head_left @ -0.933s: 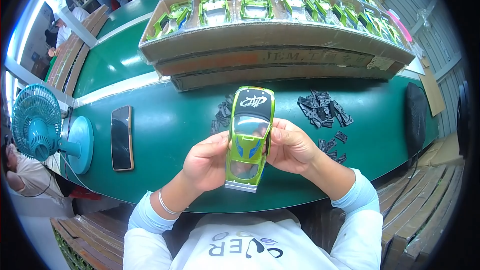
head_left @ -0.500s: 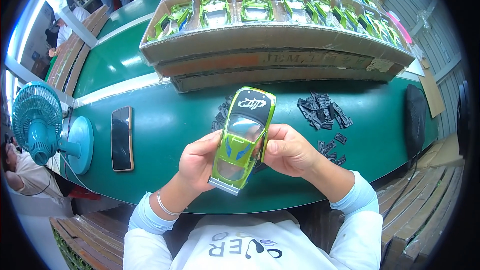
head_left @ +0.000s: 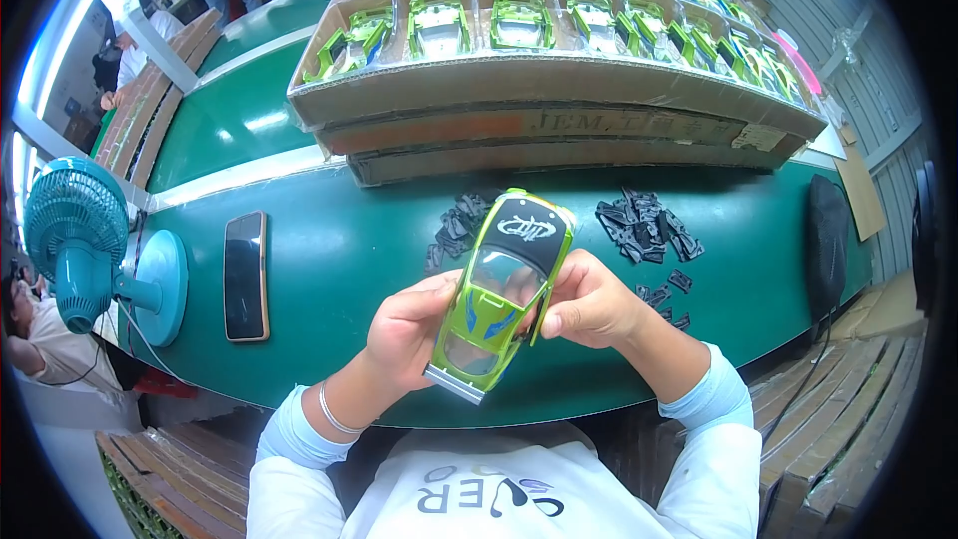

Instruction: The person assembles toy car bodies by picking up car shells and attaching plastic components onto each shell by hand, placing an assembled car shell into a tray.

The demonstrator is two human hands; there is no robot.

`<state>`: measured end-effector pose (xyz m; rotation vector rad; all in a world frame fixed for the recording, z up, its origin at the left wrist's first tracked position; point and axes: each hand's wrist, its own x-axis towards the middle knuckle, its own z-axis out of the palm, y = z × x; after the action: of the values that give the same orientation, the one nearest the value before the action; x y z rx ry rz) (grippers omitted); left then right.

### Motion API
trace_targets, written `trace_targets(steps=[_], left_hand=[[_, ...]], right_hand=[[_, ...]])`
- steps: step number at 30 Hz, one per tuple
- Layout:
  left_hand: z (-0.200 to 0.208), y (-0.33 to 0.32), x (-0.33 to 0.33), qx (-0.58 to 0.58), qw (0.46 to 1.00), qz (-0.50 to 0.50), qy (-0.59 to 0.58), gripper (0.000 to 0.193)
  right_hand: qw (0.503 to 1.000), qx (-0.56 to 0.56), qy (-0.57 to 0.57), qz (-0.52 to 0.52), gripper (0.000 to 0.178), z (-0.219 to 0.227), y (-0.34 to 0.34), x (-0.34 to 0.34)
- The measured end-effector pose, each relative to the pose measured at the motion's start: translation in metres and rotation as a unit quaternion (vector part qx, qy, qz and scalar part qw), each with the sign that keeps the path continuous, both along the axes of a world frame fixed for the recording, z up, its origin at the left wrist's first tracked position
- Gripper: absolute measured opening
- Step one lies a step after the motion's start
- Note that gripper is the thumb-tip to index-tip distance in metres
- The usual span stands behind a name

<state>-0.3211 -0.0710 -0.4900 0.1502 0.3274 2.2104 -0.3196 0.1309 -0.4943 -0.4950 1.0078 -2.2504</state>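
Note:
A green toy car body with a black front panel, clear windows, blue markings and a silver strip along its near end is held up over the table, tilted with its black end away and to the right. My left hand grips its left side, thumb along the edge. On the right side my right hand holds it, thumb and fingers closed at the door area. Small black plastic parts lie in a pile behind the car body, partly hidden by it.
More black parts lie on the green table at right. A phone and a teal fan stand left. Across the back, a cardboard box holds several green car bodies. A black pouch lies far right.
The car body has shifted slightly right and nearer, and turned a little clockwise. Both hands stay on it, and more of the left pile of black parts now shows.

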Motion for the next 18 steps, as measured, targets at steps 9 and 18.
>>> trace_targets(steps=[9,18], left_hand=[[0.003,0.004,0.0,-0.031,0.999,0.017,-0.015,0.039],[0.009,0.006,-0.004,-0.302,0.909,0.094,0.271,0.048]], right_hand=[[0.997,0.026,0.065,0.015,0.025,-0.001,0.003,-0.001],[0.973,0.129,0.063,-0.18,0.018,0.013,-0.004,0.001]])
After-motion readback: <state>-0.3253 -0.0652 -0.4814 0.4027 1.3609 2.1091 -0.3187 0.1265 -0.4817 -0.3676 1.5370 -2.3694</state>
